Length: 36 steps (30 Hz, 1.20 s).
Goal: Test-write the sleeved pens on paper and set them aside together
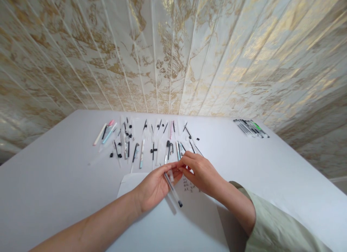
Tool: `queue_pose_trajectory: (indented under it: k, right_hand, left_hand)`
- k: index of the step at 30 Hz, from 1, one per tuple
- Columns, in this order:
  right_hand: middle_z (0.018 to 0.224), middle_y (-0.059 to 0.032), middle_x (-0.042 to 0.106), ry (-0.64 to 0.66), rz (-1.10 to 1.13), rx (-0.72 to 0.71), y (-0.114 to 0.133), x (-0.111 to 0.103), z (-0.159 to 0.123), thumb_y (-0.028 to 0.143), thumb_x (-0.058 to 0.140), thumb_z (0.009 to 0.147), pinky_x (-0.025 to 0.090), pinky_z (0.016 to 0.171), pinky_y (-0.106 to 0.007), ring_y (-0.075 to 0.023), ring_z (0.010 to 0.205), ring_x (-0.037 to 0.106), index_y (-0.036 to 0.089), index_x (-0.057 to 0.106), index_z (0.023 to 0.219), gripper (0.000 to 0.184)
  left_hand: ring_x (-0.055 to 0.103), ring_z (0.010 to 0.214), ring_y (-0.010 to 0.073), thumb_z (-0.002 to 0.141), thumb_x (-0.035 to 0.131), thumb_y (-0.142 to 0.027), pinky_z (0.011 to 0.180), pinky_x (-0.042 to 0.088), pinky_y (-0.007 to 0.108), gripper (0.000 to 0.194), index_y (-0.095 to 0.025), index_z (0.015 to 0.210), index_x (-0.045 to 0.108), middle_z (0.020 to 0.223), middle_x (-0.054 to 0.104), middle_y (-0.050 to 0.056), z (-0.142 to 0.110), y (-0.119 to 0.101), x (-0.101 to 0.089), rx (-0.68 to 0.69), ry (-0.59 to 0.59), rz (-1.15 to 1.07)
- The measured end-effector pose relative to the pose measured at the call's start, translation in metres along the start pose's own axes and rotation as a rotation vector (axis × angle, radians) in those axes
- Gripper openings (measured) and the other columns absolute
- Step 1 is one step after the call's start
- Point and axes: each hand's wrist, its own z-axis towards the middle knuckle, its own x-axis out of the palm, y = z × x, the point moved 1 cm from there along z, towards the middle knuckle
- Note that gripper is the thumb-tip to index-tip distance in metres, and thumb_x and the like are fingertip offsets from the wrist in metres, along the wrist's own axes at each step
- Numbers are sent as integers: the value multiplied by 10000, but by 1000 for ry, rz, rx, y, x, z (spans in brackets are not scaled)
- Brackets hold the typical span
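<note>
My left hand [158,185] is turned palm up above a sheet of white paper [162,230]. Across its fingers it grips a clear-barrelled pen [172,190], whose black end points down toward me. A clear, cap-like piece [171,175] shows beside the pen at the fingers. My right hand [199,170] meets the left fingertips, its own fingers pinched together. Whatever is between those fingers is hidden. Small handwriting [189,185] shows on the paper below the right hand.
Pen parts lie scattered across the white table [54,165] beyond my hands: refills, clear barrels and black caps [153,150]. Several coloured pens [104,133] lie at the left. A row of pens [252,128] sits at the far right. A patterned curtain [173,64] hangs behind.
</note>
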Motion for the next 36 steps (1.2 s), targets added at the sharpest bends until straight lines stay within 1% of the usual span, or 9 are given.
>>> queue_pose_trajectory:
  k: [8, 14, 19, 23, 25, 28, 31, 34, 36]
  right_hand:
    - [888, -47, 604, -45, 1, -74, 3, -11, -3, 48, 481, 860, 438, 668, -248, -151, 777, 573, 209, 650, 943, 247]
    - [1266, -69, 568, -63, -75, -291, 12, 1, -6, -26, 460, 796, 425, 885, -378, -214, 1083, 531, 299, 534, 1288, 594]
    - [1335, -104, 497, -59, -63, -320, 17, 9, -5, 237, 634, 833, 358, 991, -451, -271, 1181, 452, 268, 497, 1341, 527]
    - [1214, -110, 544, -103, 50, -354, 18, 9, -5, 380, 504, 931, 375, 968, -463, -258, 1090, 493, 263, 560, 1284, 377]
    - [1040, -105, 593, -163, 157, -310, 15, 3, -6, 404, 394, 975, 438, 859, -419, -237, 952, 539, 237, 616, 1210, 364]
    - [807, -69, 605, -324, 383, -112, 8, -11, -7, 426, 336, 993, 466, 702, -346, -195, 750, 562, 194, 675, 1071, 418]
    - [782, -52, 631, -456, 615, 77, 1, -28, -9, 458, 343, 989, 479, 693, -329, -178, 716, 583, 194, 673, 1047, 427]
    - [917, -68, 651, -432, 787, 143, -2, -35, -12, 519, 347, 968, 499, 731, -344, -180, 768, 607, 201, 642, 1097, 453]
    - [846, -53, 638, -389, 811, 202, -1, -34, -16, 525, 397, 947, 498, 706, -325, -170, 742, 597, 192, 654, 1007, 425]
  left_hand:
    - [672, 947, 175, 889, 471, -71, 948, 515, 279, 239, -47, 950, 701, 993, 723, 131, 1, -7, 0, -37, -12, -61]
    - [667, 748, 133, 937, 386, -117, 753, 553, 234, 302, -57, 874, 675, 819, 691, 86, 1, -23, 4, -33, 6, -113]
    - [668, 780, 128, 965, 399, -167, 730, 536, 219, 302, -101, 805, 646, 781, 676, 56, -3, -22, 4, -17, -49, -130]
    - [652, 750, 143, 994, 365, -304, 583, 509, 226, 364, -102, 875, 644, 821, 674, 76, -7, -17, 7, -56, 23, -70]
    - [630, 705, 135, 989, 363, -375, 614, 515, 235, 424, -86, 864, 647, 803, 662, 85, -9, -15, 8, -64, 18, -28]
    - [610, 712, 119, 964, 413, -411, 695, 509, 233, 426, -81, 830, 645, 812, 638, 81, -12, -13, 7, -54, -80, 128]
    - [466, 527, 58, 916, 519, -364, 506, 377, 165, 302, -125, 754, 611, 652, 533, -17, -13, -13, 5, -3, -140, 426]
    - [261, 430, 56, 865, 579, -393, 429, 200, 187, 285, -154, 710, 601, 512, 354, -92, -15, -16, 3, 64, -111, 707]
    - [239, 443, 76, 852, 562, -426, 448, 187, 210, 304, -167, 709, 631, 492, 297, -98, -17, -19, 4, 169, -93, 996]
